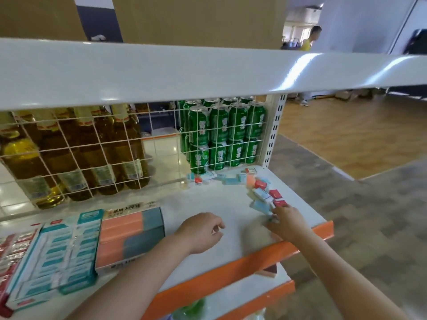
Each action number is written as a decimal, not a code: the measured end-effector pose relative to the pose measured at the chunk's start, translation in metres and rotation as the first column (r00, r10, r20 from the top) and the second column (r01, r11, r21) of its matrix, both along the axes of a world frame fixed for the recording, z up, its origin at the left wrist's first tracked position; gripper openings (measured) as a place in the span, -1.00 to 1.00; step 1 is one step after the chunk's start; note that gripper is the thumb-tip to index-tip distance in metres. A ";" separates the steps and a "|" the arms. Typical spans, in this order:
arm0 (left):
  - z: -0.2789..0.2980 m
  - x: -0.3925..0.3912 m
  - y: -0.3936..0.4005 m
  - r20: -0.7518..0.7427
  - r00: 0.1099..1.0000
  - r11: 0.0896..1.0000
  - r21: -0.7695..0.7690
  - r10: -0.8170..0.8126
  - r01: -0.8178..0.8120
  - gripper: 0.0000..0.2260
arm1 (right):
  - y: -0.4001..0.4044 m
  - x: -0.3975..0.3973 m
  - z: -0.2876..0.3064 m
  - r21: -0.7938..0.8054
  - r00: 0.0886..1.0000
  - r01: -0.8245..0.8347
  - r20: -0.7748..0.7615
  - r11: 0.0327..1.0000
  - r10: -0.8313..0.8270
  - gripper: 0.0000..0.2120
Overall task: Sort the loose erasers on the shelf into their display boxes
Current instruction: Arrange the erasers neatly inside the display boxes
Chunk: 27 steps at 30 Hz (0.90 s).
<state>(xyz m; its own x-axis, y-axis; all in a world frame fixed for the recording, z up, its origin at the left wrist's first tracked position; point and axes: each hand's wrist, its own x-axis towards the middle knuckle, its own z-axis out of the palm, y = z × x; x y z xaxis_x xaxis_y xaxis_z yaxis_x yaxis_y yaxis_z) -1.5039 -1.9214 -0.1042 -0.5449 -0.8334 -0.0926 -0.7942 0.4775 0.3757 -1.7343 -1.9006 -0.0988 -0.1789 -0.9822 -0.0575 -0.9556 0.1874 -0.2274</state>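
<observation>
Head view. Item: loose erasers [263,192], red, teal and peach wrapped, being kept as a scattered string on the white shelf [208,204], running from about 12 o'clock near the green cans [221,132] down to 3 o'clock at the shelf's right edge. The string's long axis is being read as roughly 11-to-5.

Item: right hand [286,221], being laid at the near end of the string, fingers touching the nearest pieces; whether one is being pinched cannot be told through blur.

Item: left hand [201,232], being held mid-shelf, loosely curled, nothing visibly gripped.

Item: display boxes, being kept at 9 o'clock: teal box [57,255], peach-and-grey box [131,239], red box [11,250] at the frame's left edge.

Judgement: the erasers are lying directly ahead of the right hand, so that hand is being favoured; each carry is being directed leftward, across the left hand.
</observation>
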 end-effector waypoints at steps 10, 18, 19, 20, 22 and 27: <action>-0.005 -0.028 -0.024 -0.035 0.998 0.999 -0.002 0.044 -0.044 -0.73 | -0.014 -0.014 0.002 0.157 0.993 0.039 0.108 0.987 -0.057 -0.52; -0.006 -0.062 -0.044 -0.079 0.993 0.996 -0.022 0.083 -0.085 -0.68 | -0.028 -0.042 0.007 -0.130 0.904 0.166 0.416 0.977 -0.098 -0.74; -0.006 -0.069 -0.047 -0.082 0.993 0.996 -0.030 0.082 -0.085 -0.67 | -0.029 -0.048 0.007 -0.147 0.902 0.171 0.420 0.974 -0.095 -0.76; -0.006 -0.075 -0.049 -0.081 0.994 0.996 -0.037 0.080 -0.083 -0.65 | -0.030 -0.054 0.006 -0.162 0.900 0.176 0.426 0.971 -0.092 -0.77; -0.007 -0.091 -0.054 -0.068 0.995 0.996 -0.053 0.073 -0.077 -0.62 | -0.031 -0.065 0.004 -0.178 0.892 0.198 0.441 0.964 -0.101 -0.80; -0.008 -0.126 -0.066 -0.083 0.989 0.991 -0.039 0.127 -0.130 -0.62 | -0.035 -0.079 -0.003 -0.169 0.815 0.288 0.560 0.943 -0.148 -0.78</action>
<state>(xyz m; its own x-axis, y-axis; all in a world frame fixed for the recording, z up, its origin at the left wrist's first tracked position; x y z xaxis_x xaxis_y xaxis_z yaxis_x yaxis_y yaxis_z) -1.6303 -1.9876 -0.1126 -0.4373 -0.8992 -0.0143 -0.8184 0.3913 0.4209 -1.8130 -1.9354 -0.1013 -0.3994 -0.9166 0.0196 -0.6104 0.2499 -0.7517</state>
